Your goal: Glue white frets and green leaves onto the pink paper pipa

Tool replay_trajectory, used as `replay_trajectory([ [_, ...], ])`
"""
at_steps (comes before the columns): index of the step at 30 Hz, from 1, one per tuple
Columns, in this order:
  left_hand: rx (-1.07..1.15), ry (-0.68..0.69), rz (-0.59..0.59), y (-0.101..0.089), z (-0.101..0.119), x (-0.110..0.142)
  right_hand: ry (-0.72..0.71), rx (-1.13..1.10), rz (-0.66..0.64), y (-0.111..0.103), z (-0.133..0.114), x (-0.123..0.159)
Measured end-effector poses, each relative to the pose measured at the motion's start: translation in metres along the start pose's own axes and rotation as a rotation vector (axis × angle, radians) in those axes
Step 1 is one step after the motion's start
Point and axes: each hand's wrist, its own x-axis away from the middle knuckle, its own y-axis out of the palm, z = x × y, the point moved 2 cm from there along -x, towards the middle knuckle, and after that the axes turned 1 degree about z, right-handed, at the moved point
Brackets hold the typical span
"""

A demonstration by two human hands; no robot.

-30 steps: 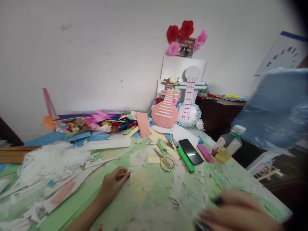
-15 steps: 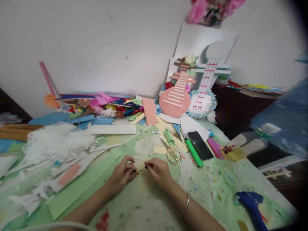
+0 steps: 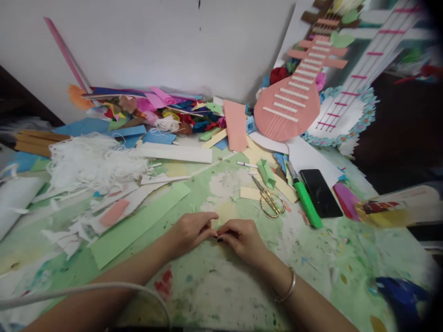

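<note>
My left hand [image 3: 194, 232] and my right hand [image 3: 242, 240] meet over the middle of the paint-stained table [image 3: 221, 281]. Their fingertips touch or nearly touch. On both hands the thumb and fingers are drawn together in a pinch; whatever is between them is too small to make out. Gold-handled scissors [image 3: 272, 205] lie just beyond my right hand, by a small folded green paper piece [image 3: 266, 174]. A long green paper strip [image 3: 138, 226] lies left of my left hand, partly behind my forearm.
A green utility knife [image 3: 307, 205] and a black phone [image 3: 320, 192] lie at right, near a plastic bottle [image 3: 401, 205]. A blue glue gun [image 3: 403, 297] is at lower right. White string [image 3: 93, 159] heaps at left. A pink paper lute [image 3: 289, 108] leans at the back. A white cable [image 3: 104, 287] crosses my left forearm.
My view has tilted down and shifted left, so the table things look higher and further right. My hands have come together; before, a gap lay between their fingertips.
</note>
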Motion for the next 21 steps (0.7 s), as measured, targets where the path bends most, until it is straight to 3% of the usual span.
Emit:
replay_trajectory([
  [5,-0.004,0.064,-0.033,0.0006,0.0012,0.0013,-0.148,0.085,-0.073,0.0010,-0.0052,0.0027],
  [11,-0.014,0.080,-0.087,0.0029,-0.0022,0.0044,-0.179,0.124,-0.118,0.0029,-0.0057,0.0043],
  [21,-0.017,0.089,-0.072,0.0012,0.0008,0.0015,-0.185,0.139,-0.107,0.0027,-0.0093,0.0040],
])
